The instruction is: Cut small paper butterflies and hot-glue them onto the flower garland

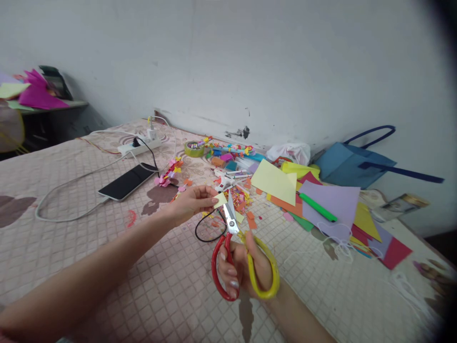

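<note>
My left hand (191, 202) pinches a small pale yellow paper scrap (220, 199) between thumb and fingers, held above the bed. My right hand (243, 267) grips scissors (232, 224) with one red and one yellow handle loop. The blades point up and away and meet the edge of the scrap. Small colored paper cuttings (240, 197) lie on the cover just beyond the blades.
A patterned bed cover (150, 286) holds colored paper sheets (321, 200), a green marker (317, 207), a tape roll (194, 148), a glue gun (224, 180), a phone (126, 182) on a cable, a power strip (140, 146), a black loop (210, 231). A blue bag (353, 164) leans on the wall.
</note>
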Action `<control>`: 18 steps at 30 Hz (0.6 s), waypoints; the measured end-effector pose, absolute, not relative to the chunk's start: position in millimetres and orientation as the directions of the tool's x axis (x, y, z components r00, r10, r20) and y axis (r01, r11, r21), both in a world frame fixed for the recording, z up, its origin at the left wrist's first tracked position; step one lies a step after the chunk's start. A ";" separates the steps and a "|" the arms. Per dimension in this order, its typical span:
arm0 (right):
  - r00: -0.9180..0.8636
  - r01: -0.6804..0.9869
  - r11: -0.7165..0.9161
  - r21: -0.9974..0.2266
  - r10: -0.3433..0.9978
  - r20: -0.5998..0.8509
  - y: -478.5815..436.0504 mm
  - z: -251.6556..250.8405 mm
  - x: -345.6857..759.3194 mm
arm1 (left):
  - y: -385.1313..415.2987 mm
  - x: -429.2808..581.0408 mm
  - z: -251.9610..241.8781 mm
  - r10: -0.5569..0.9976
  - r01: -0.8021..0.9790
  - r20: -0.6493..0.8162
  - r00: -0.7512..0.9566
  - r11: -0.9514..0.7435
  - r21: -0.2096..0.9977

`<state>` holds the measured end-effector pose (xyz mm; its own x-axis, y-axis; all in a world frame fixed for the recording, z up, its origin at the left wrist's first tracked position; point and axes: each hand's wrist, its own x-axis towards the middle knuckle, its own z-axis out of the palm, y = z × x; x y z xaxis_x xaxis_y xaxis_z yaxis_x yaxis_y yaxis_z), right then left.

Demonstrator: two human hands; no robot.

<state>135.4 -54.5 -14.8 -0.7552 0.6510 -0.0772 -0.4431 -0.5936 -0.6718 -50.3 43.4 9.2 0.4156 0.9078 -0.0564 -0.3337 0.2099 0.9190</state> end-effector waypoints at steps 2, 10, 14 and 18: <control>-0.753 -0.439 -0.590 -0.678 0.653 -0.081 -54.8 -14.0 134.9 | 44.3 -51.4 9.5 0.908 -0.304 -0.049 0.416 0.190 0.933; -0.740 -0.447 -0.605 -0.659 0.664 -0.108 -56.3 -14.5 133.7 | 49.8 -56.6 8.0 0.888 -0.230 0.000 0.460 0.119 0.966; -0.742 -0.450 -0.627 -0.636 0.659 -0.125 -55.0 -22.2 134.7 | 52.7 -59.4 7.4 0.877 -0.219 0.001 0.480 0.119 0.968; -0.742 -0.456 -0.625 -0.634 0.660 -0.117 -55.0 -27.3 134.7 | 55.3 -62.9 7.3 0.858 -0.203 0.016 0.513 0.104 0.974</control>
<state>134.7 -55.0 -27.3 -0.7422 0.6599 -0.1171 -0.4558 -0.6251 -0.6336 -62.9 55.3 7.3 0.5129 0.8583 0.0158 -0.2033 0.1036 0.9736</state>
